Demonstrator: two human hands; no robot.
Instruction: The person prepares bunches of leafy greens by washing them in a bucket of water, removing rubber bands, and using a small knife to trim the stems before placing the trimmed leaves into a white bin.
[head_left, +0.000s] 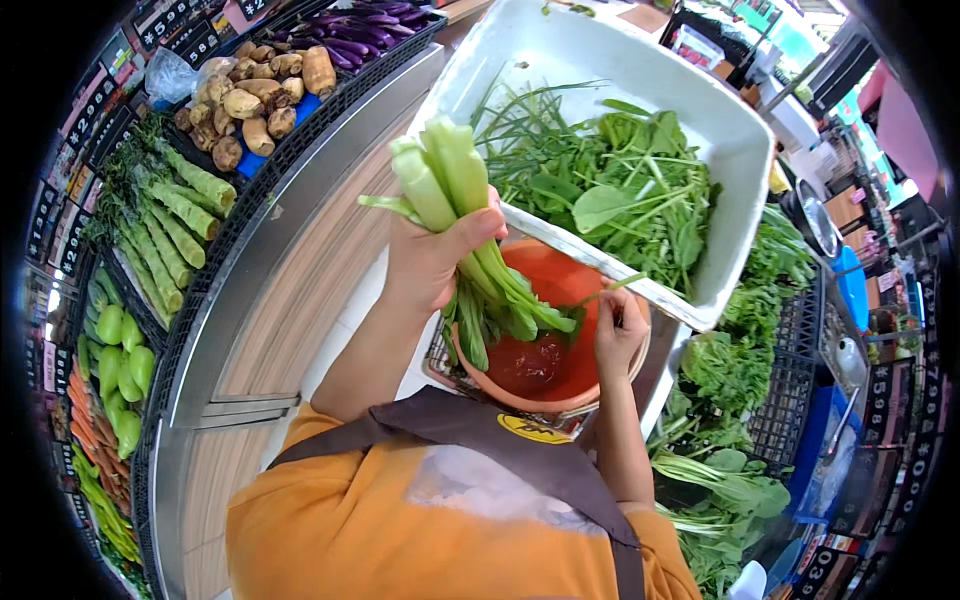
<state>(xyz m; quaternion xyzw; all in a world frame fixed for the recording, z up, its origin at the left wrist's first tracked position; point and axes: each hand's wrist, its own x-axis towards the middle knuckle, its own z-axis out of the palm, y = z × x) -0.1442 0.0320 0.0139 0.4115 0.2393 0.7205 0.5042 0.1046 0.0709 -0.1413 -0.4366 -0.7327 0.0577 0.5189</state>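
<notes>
My left hand (439, 259) is closed around a bunch of leafy green stalks (450, 180), held with the thick pale ends up and the leaves hanging down. Below the leaves stands an orange bucket (540, 367) with some liquid at its bottom. Over the bucket's right side, my right hand (621, 322) pinches a thin green stem (611, 285) between thumb and fingers. Just beyond both hands is a white foam box (735, 135), tilted, with loose green leaves and stems (622, 195) in it.
At the left, a curved display counter (300, 172) bears taro-like roots (251, 97), purple eggplants (352, 34), thick green stalks (169, 217), green eggplants (124, 367) and carrots (90, 420). On the right, leafy greens (727, 367) lie by black crates (784, 397) and a blue bin (814, 465).
</notes>
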